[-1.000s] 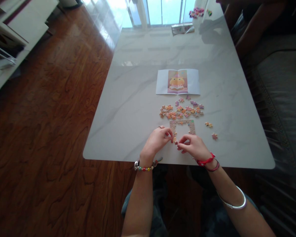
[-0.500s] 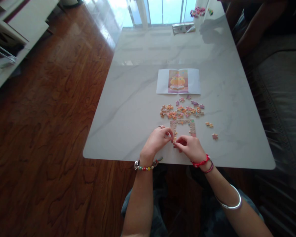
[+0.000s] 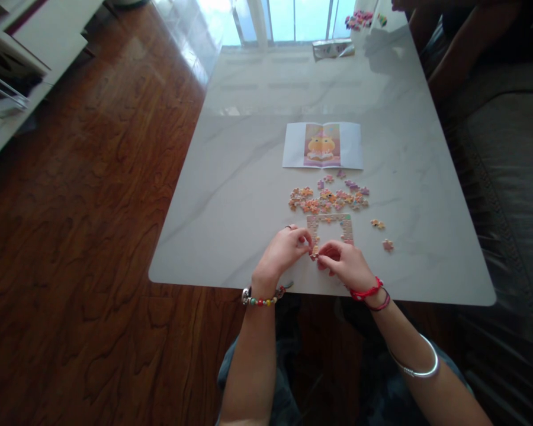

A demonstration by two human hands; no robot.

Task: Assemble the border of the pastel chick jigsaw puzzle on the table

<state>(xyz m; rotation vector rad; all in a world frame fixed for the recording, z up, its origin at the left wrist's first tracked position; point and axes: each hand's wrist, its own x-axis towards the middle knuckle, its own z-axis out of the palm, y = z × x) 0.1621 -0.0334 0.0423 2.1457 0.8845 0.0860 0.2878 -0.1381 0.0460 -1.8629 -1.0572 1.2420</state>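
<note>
A partly assembled jigsaw puzzle frame (image 3: 333, 218) lies near the table's front edge, its middle bare. My left hand (image 3: 288, 248) rests at its left side, fingers curled together with the tips touching the frame's edge. At the lower left corner, my right hand (image 3: 343, 259) pinches a small puzzle piece (image 3: 314, 256) between thumb and index finger. The fingertips of both hands are close together, and my right hand covers part of the frame's lower side. Just beyond the frame is a pile of loose puzzle pieces (image 3: 324, 202), mostly orange and pink.
A creased picture sheet (image 3: 350, 146) lies behind the pile. To the right are a few loose yellow pieces (image 3: 377, 224) and a pink piece (image 3: 388, 245). At the far end sit a silvery wrapper (image 3: 333, 49) and colourful pieces (image 3: 359, 21), near another person's arm (image 3: 459, 59).
My right hand has shifted slightly right and up, exposing more of the piece at the lower left corner. My left hand stays nearly still.
</note>
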